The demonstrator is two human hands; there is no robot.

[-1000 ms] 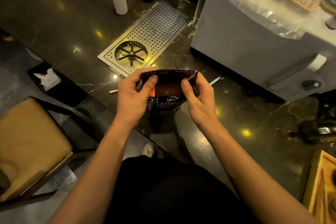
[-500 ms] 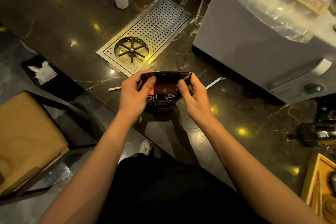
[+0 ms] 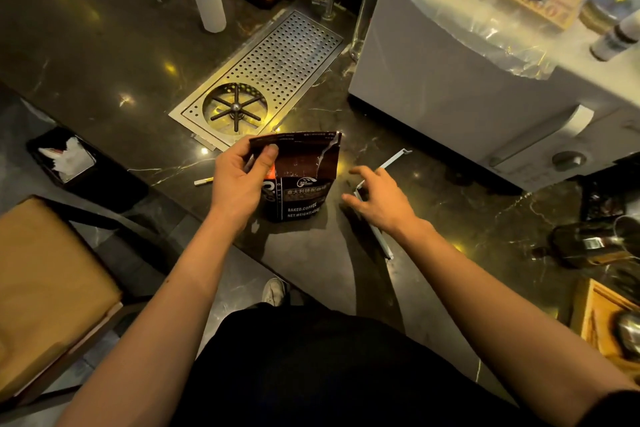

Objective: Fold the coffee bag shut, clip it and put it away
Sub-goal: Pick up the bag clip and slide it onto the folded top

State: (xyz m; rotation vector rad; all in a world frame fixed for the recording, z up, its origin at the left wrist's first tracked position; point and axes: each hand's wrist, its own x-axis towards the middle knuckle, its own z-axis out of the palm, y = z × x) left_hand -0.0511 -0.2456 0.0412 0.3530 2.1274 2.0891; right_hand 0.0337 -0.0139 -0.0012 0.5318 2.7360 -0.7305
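Two hands on the job, one item each.

Item one: coffee bag, dark, standing upright on the tabletop just in front of me, near the drain grate. Top edge pinched flat along most of its width, not yet rolled down; the right corner stands loose with a pale torn edge showing.

Item two: left hand. My fingers are pinched on the bag's upper left corner, thumb pressed on the near face, the rest behind. This hand alone steadies the bag.

Item three: right hand. Off the bag, hovering just beside it to the right, fingers spread and empty, directly over the clip.

Item four: clip, a long pale sealing bar lying on the tabletop, part hidden under my right hand, one end reaching toward the white machine. Whether my fingertips touch it I cannot tell.

Step in hand, as I judge it: between folding and clipping, reaching for the clip while the top is held shut.

Next move calls for: closing my right fingers on the bar, lifting it clear, tucking the loose right corner, then sliding the clip across the folded top without my left pinch slipping. Putting away not begun.
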